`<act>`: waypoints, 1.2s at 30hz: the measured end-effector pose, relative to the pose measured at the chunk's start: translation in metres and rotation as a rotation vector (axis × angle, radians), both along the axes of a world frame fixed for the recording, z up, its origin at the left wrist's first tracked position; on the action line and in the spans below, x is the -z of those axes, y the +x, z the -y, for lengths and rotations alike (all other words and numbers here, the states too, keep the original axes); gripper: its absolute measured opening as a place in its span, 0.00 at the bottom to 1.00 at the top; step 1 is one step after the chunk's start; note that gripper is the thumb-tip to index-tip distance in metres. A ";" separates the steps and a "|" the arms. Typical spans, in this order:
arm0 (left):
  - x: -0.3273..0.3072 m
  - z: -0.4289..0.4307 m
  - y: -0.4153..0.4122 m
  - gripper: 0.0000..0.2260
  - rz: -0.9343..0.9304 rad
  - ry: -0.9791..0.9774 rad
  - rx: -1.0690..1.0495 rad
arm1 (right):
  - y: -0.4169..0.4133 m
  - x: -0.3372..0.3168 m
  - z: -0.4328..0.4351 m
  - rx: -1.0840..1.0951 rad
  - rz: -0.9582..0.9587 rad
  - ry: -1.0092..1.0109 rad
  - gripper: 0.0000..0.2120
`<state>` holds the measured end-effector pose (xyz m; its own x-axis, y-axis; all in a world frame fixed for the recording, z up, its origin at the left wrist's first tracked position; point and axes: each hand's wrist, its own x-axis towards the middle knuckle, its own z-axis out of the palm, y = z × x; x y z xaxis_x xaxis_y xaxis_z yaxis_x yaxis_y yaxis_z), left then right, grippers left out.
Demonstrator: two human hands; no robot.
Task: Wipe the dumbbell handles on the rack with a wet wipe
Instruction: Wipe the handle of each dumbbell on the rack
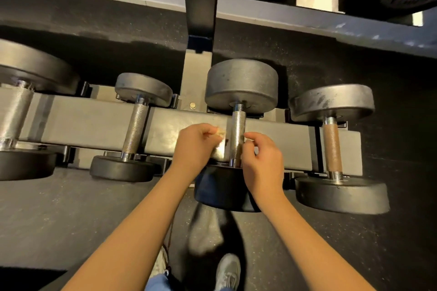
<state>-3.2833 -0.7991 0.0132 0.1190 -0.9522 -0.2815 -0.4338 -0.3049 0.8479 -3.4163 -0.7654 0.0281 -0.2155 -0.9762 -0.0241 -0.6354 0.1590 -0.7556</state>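
Currently, a wet wipe [218, 150] is being pinched by the left hand [196, 146] beside the edge of the handle [238, 130]; the grasp of the right hand [262, 160] cannot be told.

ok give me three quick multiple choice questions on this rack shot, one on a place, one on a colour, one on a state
1. Where are the left hand and right hand?
A. at the far-left dumbbell
B. either side of the third dumbbell from the left, at its handle
C. on the upper shelf

2. What colour is the rightmost dumbbell's handle?
A. brown
B. blue
C. white

3. How is the third dumbbell placed?
A. lifted in the air
B. lying on the floor
C. resting across the rack

Answers:
1. B, the hands flank its silver knurled handle.
2. A, it is brown where the other handles are silver.
3. C, it lies across the rack beam like its neighbours.
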 end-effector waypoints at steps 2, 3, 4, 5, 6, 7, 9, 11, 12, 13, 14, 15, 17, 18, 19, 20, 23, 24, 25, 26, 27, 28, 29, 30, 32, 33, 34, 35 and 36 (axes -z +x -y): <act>-0.004 0.001 0.026 0.06 0.035 -0.069 -0.055 | 0.000 0.001 0.002 -0.057 -0.115 -0.010 0.17; -0.006 0.001 0.041 0.07 0.091 -0.107 -0.059 | 0.002 0.001 0.004 -0.098 -0.188 -0.016 0.17; -0.005 0.002 0.056 0.07 0.149 -0.143 -0.059 | 0.006 0.000 0.006 -0.142 -0.263 -0.030 0.17; -0.004 0.003 0.071 0.07 0.201 -0.177 -0.064 | 0.012 -0.002 0.008 -0.198 -0.330 -0.034 0.17; -0.001 0.004 0.085 0.07 0.257 -0.208 -0.081 | 0.022 -0.005 0.011 -0.279 -0.385 -0.017 0.15; 0.003 0.007 0.097 0.07 0.317 -0.231 -0.105 | 0.035 -0.007 0.015 -0.375 -0.427 0.031 0.13; 0.010 0.012 0.118 0.08 0.410 -0.259 -0.158 | 0.063 -0.008 0.023 -0.560 -0.454 0.143 0.13; 0.013 0.020 0.133 0.10 0.425 -0.292 -0.203 | 0.085 -0.001 0.036 -0.657 -0.461 0.195 0.21; 0.012 0.025 0.138 0.10 0.421 -0.312 -0.226 | 0.094 0.005 0.042 -0.682 -0.457 0.219 0.23; 0.011 0.030 0.143 0.10 0.418 -0.332 -0.248 | 0.099 0.013 0.049 -0.697 -0.465 0.250 0.24; 0.010 0.035 0.145 0.09 0.418 -0.338 -0.267 | 0.102 0.021 0.055 -0.707 -0.482 0.287 0.25; 0.009 0.040 0.147 0.08 0.419 -0.328 -0.280 | 0.103 0.029 0.058 -0.720 -0.513 0.328 0.26; 0.012 0.045 0.147 0.06 0.396 -0.288 -0.268 | 0.104 0.040 0.062 -0.745 -0.595 0.374 0.25; 0.014 0.045 0.147 0.06 0.362 -0.257 -0.249 | 0.104 0.043 0.062 -0.754 -0.614 0.388 0.26; 0.016 0.043 0.148 0.06 0.327 -0.225 -0.231 | 0.104 0.045 0.063 -0.759 -0.613 0.407 0.26; 0.018 0.040 0.150 0.05 0.302 -0.201 -0.210 | 0.105 0.046 0.063 -0.763 -0.609 0.421 0.26; 0.019 0.029 0.157 0.04 0.297 -0.191 -0.107 | 0.104 0.046 0.062 -0.775 -0.616 0.433 0.27; 0.020 0.026 0.159 0.05 0.314 -0.197 -0.078 | 0.103 0.046 0.061 -0.777 -0.622 0.436 0.27; 0.020 0.024 0.161 0.06 0.338 -0.199 -0.057 | 0.104 0.045 0.061 -0.778 -0.626 0.435 0.28; 0.019 0.023 0.163 0.07 0.355 -0.198 -0.043 | 0.105 0.044 0.060 -0.776 -0.626 0.434 0.28; 0.018 0.025 0.164 0.07 0.356 -0.194 -0.038 | 0.105 0.043 0.061 -0.772 -0.626 0.431 0.28; 0.015 0.030 0.163 0.07 0.338 -0.189 -0.051 | 0.106 0.042 0.061 -0.770 -0.623 0.431 0.28; 0.013 0.036 0.163 0.07 0.308 -0.177 -0.079 | 0.106 0.041 0.061 -0.770 -0.621 0.434 0.28; 0.011 0.042 0.161 0.08 0.276 -0.164 -0.117 | 0.107 0.041 0.062 -0.771 -0.620 0.439 0.28; 0.011 0.051 0.159 0.08 0.239 -0.136 -0.179 | 0.107 0.042 0.062 -0.769 -0.623 0.444 0.28; 0.012 0.051 0.159 0.08 0.234 -0.120 -0.194 | 0.107 0.042 0.062 -0.770 -0.627 0.444 0.28; 0.013 0.048 0.158 0.07 0.239 -0.103 -0.190 | 0.106 0.042 0.062 -0.770 -0.631 0.444 0.28; 0.014 0.041 0.159 0.06 0.252 -0.087 -0.168 | 0.106 0.042 0.062 -0.770 -0.634 0.444 0.28; 0.015 0.032 0.160 0.06 0.268 -0.067 -0.138 | 0.106 0.042 0.062 -0.770 -0.635 0.444 0.28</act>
<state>-3.1230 -0.8314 -0.0015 0.3104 -0.9371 -0.1598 -0.6029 -0.3241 0.7290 -3.3107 -0.8278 -0.0139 0.3515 -0.7867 -0.5075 -0.9352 -0.2705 -0.2284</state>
